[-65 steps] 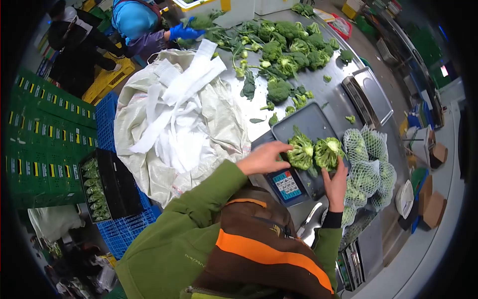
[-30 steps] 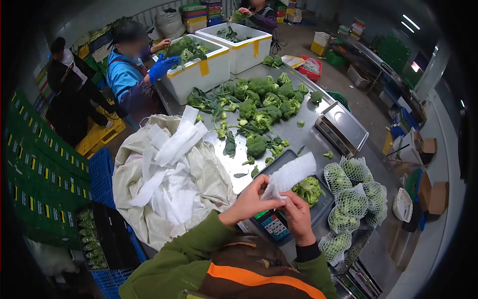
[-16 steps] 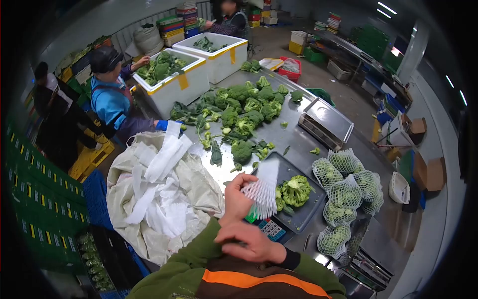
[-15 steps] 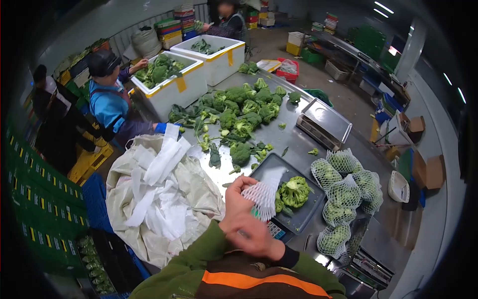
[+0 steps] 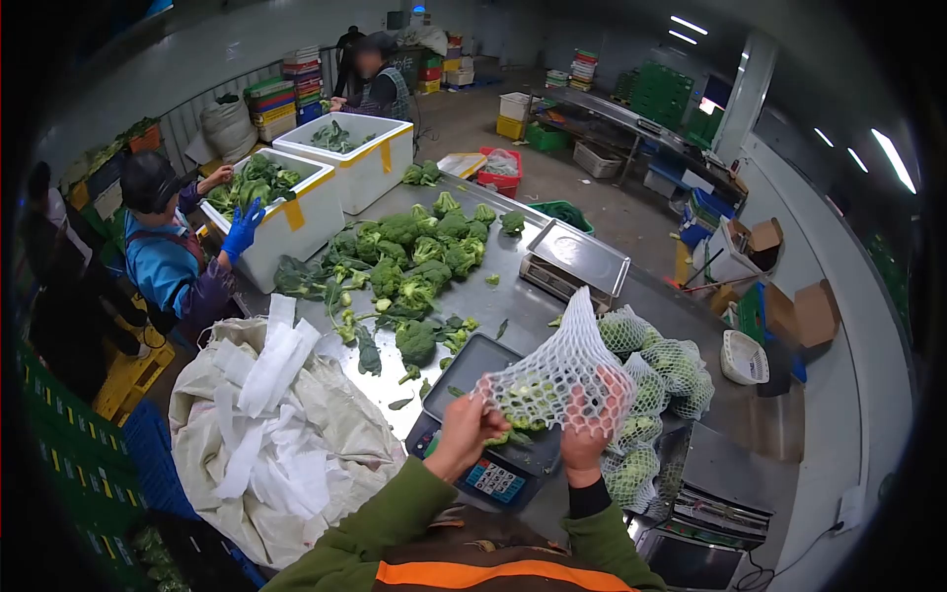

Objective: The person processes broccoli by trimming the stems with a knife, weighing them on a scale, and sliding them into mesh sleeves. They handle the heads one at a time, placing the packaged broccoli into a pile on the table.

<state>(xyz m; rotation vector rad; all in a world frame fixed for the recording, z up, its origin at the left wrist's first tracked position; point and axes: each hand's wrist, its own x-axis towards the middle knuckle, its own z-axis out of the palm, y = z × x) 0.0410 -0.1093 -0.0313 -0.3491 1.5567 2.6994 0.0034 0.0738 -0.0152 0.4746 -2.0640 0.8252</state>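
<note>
A white foam net sleeve (image 5: 562, 370) is stretched between my hands over the weighing scale. My left hand (image 5: 462, 434) pinches its left edge. My right hand (image 5: 589, 434) is inside the mesh, with its fingers stretched out and partly veiled by the net. Beneath the sleeve, the scale's dark tray (image 5: 472, 363) carries broccoli (image 5: 501, 437), mostly hidden by the net and my hands. The scale's keypad (image 5: 495, 480) faces me. To the right of my right hand lie several netted broccoli heads (image 5: 676, 365).
Loose broccoli (image 5: 404, 257) is heaped on the metal table beyond. A sack of white net sleeves (image 5: 296, 434) stands at left. Two white foam boxes (image 5: 370, 163) hold greens, with co-workers beside them. A second scale (image 5: 575, 259) sits toward the far right edge.
The net sleeve has moved right and been spread wide. My right hand has gone from beside my left wrist into the mesh. The nearer co-worker's blue-gloved hand has risen to the box.
</note>
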